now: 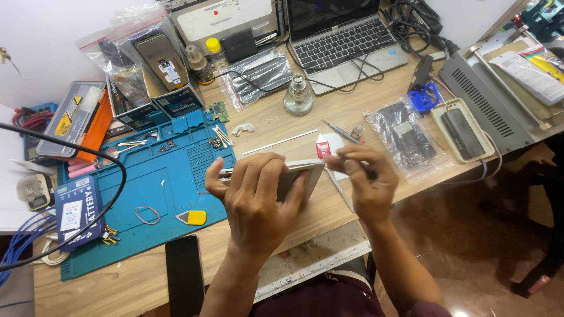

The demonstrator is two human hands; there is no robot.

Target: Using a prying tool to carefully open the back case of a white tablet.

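Observation:
My left hand grips a flat grey phone-like device from above, holding it tilted over the wooden bench. My right hand is beside the device's right edge, fingers pinched around a thin metal tool whose tip points up and to the left. A small red and white tube lies just behind the device. A thin white strip rests on the bench beyond my hands.
A blue work mat lies left with screws, a yellow pick and a battery box. A black phone is at the near edge. Glass bottle, laptop, bagged parts and a grey machine sit behind.

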